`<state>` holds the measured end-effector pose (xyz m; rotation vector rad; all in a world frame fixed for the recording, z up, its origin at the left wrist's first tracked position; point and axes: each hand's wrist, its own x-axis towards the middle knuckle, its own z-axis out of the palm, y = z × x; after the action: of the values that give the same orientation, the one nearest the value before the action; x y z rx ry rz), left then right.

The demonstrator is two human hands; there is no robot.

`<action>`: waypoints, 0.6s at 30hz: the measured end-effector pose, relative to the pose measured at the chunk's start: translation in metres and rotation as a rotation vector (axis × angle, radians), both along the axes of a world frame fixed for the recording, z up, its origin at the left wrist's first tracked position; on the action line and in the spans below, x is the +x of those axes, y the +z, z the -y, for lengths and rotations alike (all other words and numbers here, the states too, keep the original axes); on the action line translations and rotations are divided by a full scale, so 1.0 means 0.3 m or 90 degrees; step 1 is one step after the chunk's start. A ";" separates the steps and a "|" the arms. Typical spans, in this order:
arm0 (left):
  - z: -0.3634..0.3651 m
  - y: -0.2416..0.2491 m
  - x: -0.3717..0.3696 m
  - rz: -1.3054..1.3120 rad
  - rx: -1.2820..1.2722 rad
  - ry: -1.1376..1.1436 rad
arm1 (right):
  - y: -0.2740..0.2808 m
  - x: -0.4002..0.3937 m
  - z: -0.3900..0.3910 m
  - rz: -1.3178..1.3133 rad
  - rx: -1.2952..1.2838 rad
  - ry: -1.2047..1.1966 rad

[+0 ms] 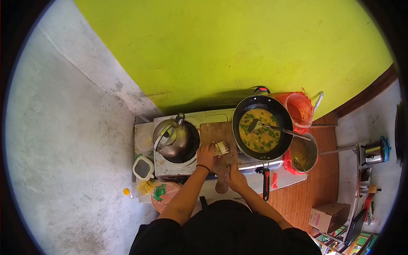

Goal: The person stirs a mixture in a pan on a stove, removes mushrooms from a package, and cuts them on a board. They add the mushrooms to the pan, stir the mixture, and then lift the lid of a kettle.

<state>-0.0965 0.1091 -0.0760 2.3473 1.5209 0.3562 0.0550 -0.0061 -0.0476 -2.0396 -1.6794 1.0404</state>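
A wooden cutting board with a rounded handle lies on the stove between the kettle and the pan. On it rests a pale, whitish block of food, its kind too small to make out. My left hand is closed on the left end of this block, holding it against the board. My right hand is wrapped round the handle of a knife, whose thin blade slants across the block close to my left fingers.
A metal kettle stands left on the stove. At right, a black frying pan holds yellowish food with green pieces and a spatula. Beyond are a red container and a metal pot. An oil bottle lies at left.
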 end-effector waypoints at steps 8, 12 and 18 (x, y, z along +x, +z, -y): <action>0.007 -0.012 0.012 -0.001 0.002 0.019 | 0.048 -0.016 -0.012 0.028 -0.027 0.007; 0.002 -0.030 0.018 -0.044 0.005 0.009 | 0.047 -0.025 -0.022 0.074 -0.036 0.008; 0.010 -0.018 0.025 -0.057 -0.012 -0.007 | 0.019 -0.031 -0.028 0.117 -0.058 0.029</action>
<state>-0.0890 0.1061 -0.0814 2.3852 1.5439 0.2367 0.0457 0.0024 -0.0419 -2.2246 -1.8056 0.9875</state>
